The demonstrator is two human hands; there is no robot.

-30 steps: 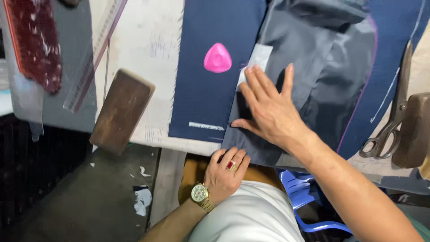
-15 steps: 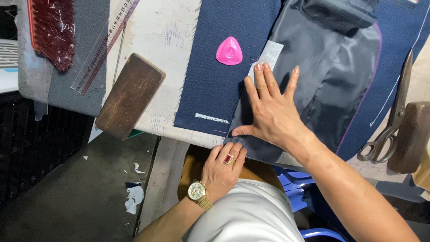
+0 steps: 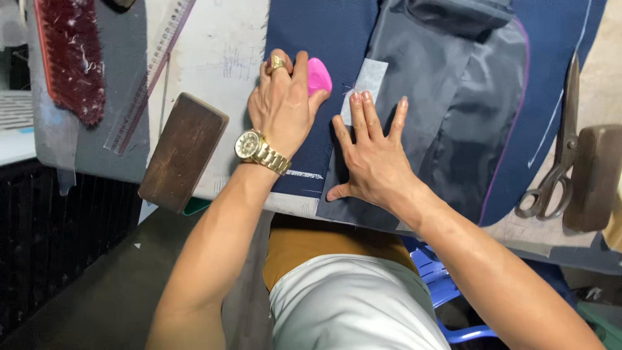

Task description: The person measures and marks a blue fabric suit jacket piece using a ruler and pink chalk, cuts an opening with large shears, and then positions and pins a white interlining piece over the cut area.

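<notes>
My left hand (image 3: 283, 107), with a gold watch and a ring, is closed around a pink piece of tailor's chalk (image 3: 319, 75) on the navy blue cloth (image 3: 324, 32). Beside it, my right hand (image 3: 370, 155) lies flat with fingers spread on a dark grey lining piece (image 3: 447, 110), pressing it down. Its fingertips rest by a small white patch (image 3: 366, 87) at the lining's edge.
A dark wooden block (image 3: 183, 151) lies at the table's left edge, near a clear ruler (image 3: 150, 74) and a red brush (image 3: 70, 55). Large scissors (image 3: 557, 155) and another brown block (image 3: 591, 175) sit at the right. A blue plastic chair (image 3: 440, 285) is below.
My left hand rose from my lap to the table and took hold of the pink chalk. My right hand stayed pressed on the lining.
</notes>
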